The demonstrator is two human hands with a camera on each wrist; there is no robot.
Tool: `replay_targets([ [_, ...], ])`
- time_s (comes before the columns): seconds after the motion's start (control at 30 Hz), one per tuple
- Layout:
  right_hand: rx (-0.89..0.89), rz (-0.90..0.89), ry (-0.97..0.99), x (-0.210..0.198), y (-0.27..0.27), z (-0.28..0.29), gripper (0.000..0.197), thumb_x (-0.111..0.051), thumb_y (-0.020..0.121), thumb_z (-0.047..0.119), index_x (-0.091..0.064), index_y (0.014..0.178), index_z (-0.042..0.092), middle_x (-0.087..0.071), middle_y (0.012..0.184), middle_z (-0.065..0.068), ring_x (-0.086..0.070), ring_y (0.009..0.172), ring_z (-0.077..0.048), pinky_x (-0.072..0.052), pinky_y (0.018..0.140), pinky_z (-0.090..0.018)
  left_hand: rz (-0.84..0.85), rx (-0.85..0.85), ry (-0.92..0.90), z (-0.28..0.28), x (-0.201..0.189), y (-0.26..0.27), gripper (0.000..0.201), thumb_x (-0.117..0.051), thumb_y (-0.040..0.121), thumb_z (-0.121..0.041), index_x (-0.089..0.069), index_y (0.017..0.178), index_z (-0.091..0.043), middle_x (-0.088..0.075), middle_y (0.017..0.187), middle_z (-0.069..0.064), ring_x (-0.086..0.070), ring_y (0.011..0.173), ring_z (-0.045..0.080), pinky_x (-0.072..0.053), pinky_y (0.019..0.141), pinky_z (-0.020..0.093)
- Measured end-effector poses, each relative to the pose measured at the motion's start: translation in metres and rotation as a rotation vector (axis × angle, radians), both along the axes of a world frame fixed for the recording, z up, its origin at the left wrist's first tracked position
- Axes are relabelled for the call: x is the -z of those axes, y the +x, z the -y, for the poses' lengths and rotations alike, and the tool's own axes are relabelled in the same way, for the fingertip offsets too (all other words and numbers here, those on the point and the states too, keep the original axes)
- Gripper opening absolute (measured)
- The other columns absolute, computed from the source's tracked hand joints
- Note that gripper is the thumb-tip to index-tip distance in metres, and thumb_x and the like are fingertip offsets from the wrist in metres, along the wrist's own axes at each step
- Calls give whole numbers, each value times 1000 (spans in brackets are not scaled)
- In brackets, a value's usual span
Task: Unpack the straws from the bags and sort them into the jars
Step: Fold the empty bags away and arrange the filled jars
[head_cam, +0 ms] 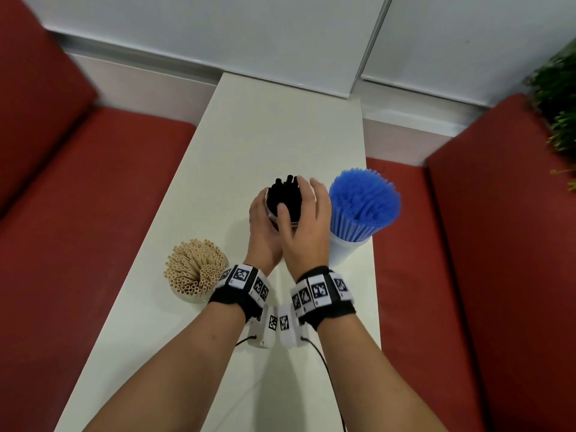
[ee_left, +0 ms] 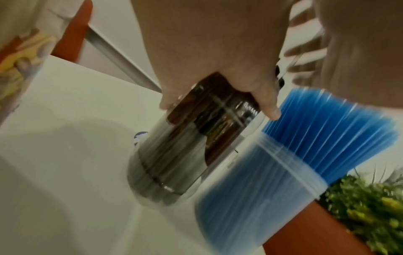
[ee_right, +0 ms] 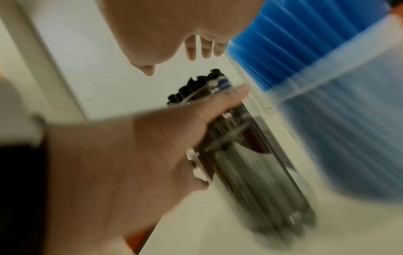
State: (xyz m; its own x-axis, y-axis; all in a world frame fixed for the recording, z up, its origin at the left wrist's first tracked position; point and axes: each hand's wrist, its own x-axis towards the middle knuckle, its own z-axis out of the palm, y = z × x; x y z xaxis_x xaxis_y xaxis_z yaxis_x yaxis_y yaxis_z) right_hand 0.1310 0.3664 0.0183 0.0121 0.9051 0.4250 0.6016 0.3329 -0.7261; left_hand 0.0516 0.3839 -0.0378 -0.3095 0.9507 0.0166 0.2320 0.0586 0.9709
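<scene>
A clear jar (head_cam: 270, 215) of black straws (head_cam: 285, 191) stands mid-table. My left hand (head_cam: 261, 213) grips it from the left; in the left wrist view its fingers and thumb (ee_left: 270, 110) wrap the glass (ee_left: 174, 155). My right hand (head_cam: 298, 197) is cupped over the straw tops with relaxed fingers and holds nothing. In the right wrist view the right hand (ee_right: 174, 58) hangs just above the black straws (ee_right: 196, 86). A jar of blue straws (head_cam: 364, 204) stands close on the right, and a jar of beige straws (head_cam: 194, 271) at the near left.
The narrow white table (head_cam: 280, 120) runs to a white wall. Red benches flank it on the left (head_cam: 93, 182) and right (head_cam: 467, 244). A green plant (head_cam: 558, 104) sits at the far right. The blue jar (ee_left: 261, 198) almost touches the black one.
</scene>
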Motion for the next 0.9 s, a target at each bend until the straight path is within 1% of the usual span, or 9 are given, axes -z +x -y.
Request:
replay_targets([
  [0.13,12,-210,-132,31,13,25,55,-58,98,13,-39,150,13,-38,148,-2,-35,134,7,-39,109,-19,110,91,-116,12,2,-5,119,-85,69,-37,-8,160,-26,-11,161,7,-29,148,22,-30,122,40],
  [0.2,-25,-277,-215,39,19,29,57,-57,98,13,-35,150,24,-37,145,25,-32,127,22,-31,104,-3,128,151,-141,17,3,-11,126,-89,66,-34,-4,160,-30,-11,161,2,-28,149,20,-31,122,39],
  [0.27,-55,-329,-325,42,23,28,59,-55,100,18,-30,150,35,-36,139,41,-35,133,16,-34,112,-16,157,186,-140,23,5,-17,123,-88,72,-30,-3,161,-29,-16,163,1,-31,148,16,-39,112,20],
  [0.37,-22,-337,-407,47,29,25,56,-55,102,23,-34,153,32,-49,140,20,-48,134,-5,-42,113,-33,196,221,-182,23,2,-20,113,-81,83,-12,-1,162,-26,-25,162,-1,-38,143,13,-39,95,1],
  [0.53,66,-376,-424,51,33,28,54,-55,101,18,-41,150,36,-59,134,15,-56,122,4,-46,103,-13,164,254,-195,14,-10,-14,92,-62,90,4,-10,161,-21,-37,158,5,-38,145,17,-33,121,37],
  [0.63,79,-363,-432,51,33,30,52,-55,101,17,-45,148,35,-63,129,15,-57,115,9,-42,94,-2,51,170,-240,11,-7,-12,93,-58,91,1,-2,163,-18,-24,160,6,-24,150,22,-25,124,43],
  [0.77,105,-320,-450,52,35,34,42,-53,101,18,-55,140,33,-68,115,12,-60,101,9,-38,80,5,67,85,-181,17,3,-9,75,-60,93,-1,-23,156,-15,-47,129,-15,-51,112,-17,-39,89,0],
  [0.83,138,-306,-470,52,37,37,39,-53,100,16,-60,135,30,-69,107,7,-60,91,6,-38,72,6,64,90,-179,21,2,-10,63,-61,93,-5,-32,147,-22,-56,121,-16,-59,108,-6,-44,80,2],
  [0.9,181,-295,-507,53,40,42,38,-53,99,14,-62,135,25,-69,104,3,-60,87,-2,-37,68,5,30,111,-234,28,-3,-11,71,-59,93,-10,-26,155,-21,-55,139,-1,-55,126,17,-48,100,24],
])
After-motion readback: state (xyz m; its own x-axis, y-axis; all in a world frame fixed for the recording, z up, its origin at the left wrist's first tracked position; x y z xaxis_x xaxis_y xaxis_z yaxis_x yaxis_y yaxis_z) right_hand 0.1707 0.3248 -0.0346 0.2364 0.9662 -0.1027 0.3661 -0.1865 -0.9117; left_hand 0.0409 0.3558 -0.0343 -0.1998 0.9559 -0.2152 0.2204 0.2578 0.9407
